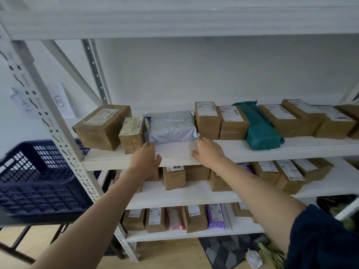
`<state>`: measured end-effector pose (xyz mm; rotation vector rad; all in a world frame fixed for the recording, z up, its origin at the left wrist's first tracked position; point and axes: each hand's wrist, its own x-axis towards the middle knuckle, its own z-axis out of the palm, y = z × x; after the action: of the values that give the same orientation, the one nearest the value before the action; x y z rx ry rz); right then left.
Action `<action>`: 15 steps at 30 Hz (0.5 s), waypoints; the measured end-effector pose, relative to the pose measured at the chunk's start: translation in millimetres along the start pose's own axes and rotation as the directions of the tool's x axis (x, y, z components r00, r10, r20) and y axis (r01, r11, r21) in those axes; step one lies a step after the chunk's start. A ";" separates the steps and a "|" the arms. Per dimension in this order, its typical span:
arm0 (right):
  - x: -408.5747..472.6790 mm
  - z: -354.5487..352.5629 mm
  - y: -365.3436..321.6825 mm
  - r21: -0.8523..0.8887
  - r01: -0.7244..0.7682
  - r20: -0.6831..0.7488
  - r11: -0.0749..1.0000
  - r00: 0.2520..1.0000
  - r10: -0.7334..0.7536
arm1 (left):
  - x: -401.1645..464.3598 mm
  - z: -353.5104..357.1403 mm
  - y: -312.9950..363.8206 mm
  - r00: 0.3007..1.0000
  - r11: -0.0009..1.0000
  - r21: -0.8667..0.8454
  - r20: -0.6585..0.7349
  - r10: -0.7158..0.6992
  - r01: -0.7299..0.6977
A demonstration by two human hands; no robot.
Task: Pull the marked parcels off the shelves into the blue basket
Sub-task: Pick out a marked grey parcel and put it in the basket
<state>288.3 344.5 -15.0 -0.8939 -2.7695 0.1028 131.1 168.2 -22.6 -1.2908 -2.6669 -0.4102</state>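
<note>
The pale grey-blue mailer bag [171, 127] lies flat on the upper shelf [213, 150], near the middle of the view, with faint reddish marks on its front face. At its 9 o'clock a small brown box [132, 133] touches it, and a larger brown box [103, 126] stands beyond that. At its 3 o'clock a row of brown boxes [221, 121] runs rightward, with a teal bag [259, 129] leaning among them.

The left hand [146, 155] reaches up at the bag's 7 o'clock, fingertips at its lower left corner, grip relaxed and holding nothing. The right hand [208, 150] lies at the bag's 5 o'clock, fingers spread wide on the shelf, just beside the bag's right corner.

The blue basket [37, 177] sits at 9 o'clock from the hands, behind the shelf post [58, 136], on a dark bench [29, 220].
</note>
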 end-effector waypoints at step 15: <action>51.6 -3.5 1.1 0.026 -0.046 -0.152 0.999 0.987 0.049 | 49.4 4.6 1.6 0.993 0.993 0.038 -0.044 -0.108 0.110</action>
<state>249.1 375.6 -1.7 -0.9220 -2.6021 0.0708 101.7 207.3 -14.3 -1.1168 -2.7045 -0.3904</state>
